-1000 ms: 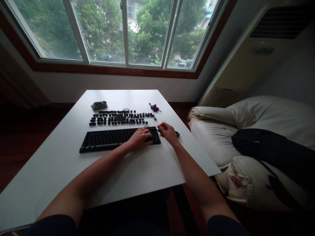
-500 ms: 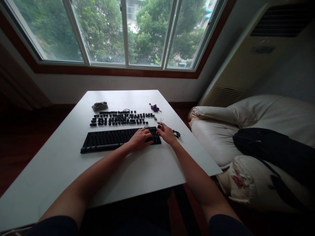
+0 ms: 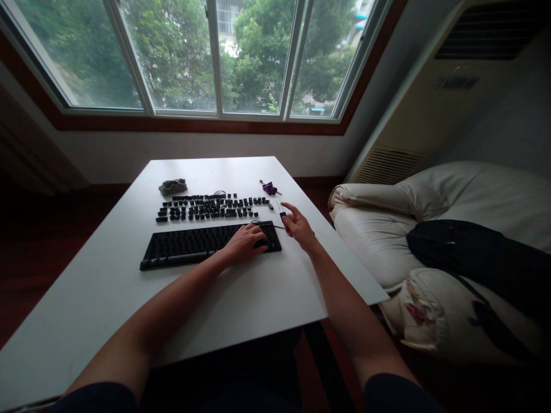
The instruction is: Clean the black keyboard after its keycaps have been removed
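Observation:
A black keyboard (image 3: 189, 244) lies on the white table, its key area dark and mostly stripped-looking. My left hand (image 3: 246, 242) rests over its right part, thumb apart from the fingers, which reach toward the far edge; what lies under the palm is hidden. Just off the keyboard's right end, my right hand (image 3: 299, 227) is closed around a small keycap puller (image 3: 283, 214) with a black body and thin wire prongs pointing away. Beyond the keyboard, several loose black keycaps (image 3: 206, 213) stand in rows.
A crumpled grey cloth (image 3: 173, 186) lies at the table's far left. At the far right sits a purple object (image 3: 270, 188), perhaps a brush. A small dark piece (image 3: 271, 206) lies near the keycaps. A cream sofa (image 3: 374, 241) with a black bag (image 3: 469, 258) flanks the table (image 3: 206, 321).
My right hand has moved right, away from the keyboard, with the keycap puller in it. My left hand stays on the keyboard.

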Available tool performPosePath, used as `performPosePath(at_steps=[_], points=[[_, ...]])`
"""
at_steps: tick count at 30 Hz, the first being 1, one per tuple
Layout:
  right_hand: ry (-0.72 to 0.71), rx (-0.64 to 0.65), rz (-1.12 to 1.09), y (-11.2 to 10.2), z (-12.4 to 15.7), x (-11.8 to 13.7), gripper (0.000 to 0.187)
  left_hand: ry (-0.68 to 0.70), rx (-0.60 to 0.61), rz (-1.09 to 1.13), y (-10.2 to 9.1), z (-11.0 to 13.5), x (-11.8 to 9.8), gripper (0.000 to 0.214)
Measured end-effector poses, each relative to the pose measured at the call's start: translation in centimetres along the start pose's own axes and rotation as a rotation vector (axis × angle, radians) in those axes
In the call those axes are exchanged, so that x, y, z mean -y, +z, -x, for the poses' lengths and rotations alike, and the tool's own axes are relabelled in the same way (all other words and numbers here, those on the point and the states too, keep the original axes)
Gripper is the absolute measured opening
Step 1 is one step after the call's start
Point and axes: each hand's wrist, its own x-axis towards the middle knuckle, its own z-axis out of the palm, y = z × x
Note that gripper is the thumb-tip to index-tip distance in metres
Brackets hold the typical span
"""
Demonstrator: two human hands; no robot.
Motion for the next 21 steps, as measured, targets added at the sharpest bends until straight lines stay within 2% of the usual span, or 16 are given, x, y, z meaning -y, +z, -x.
performPosePath(at_steps=[4,9,12,16,21], points=[[0.03,0.044,-0.108,-0.14,-0.01,-0.1,0.033,0.002,0.004,-0.002,-0.04,0.02,0.01,0.023],[0.091,0.034,-0.213,-0.11,-0.09,0.32,0.034,-0.006,0.001,-0.006,-0.17,0.05,-0.07,0.031],[0.066,-0.001,-0.173,-0.16,-0.09,0.66,0.037,0.021,-0.002,0.014,-0.38,0.08,-0.2,0.037],[0.052,-0.026,-0.085,-0.41,-0.15,0.64,0.037,0.101,0.059,0.053,-0.64,0.15,-0.33,0.029],[0.051,-0.061,0.028,-0.47,-0.29,-0.07,0.041,0.114,0.074,0.076,-0.69,0.16,-0.31,0.031]])
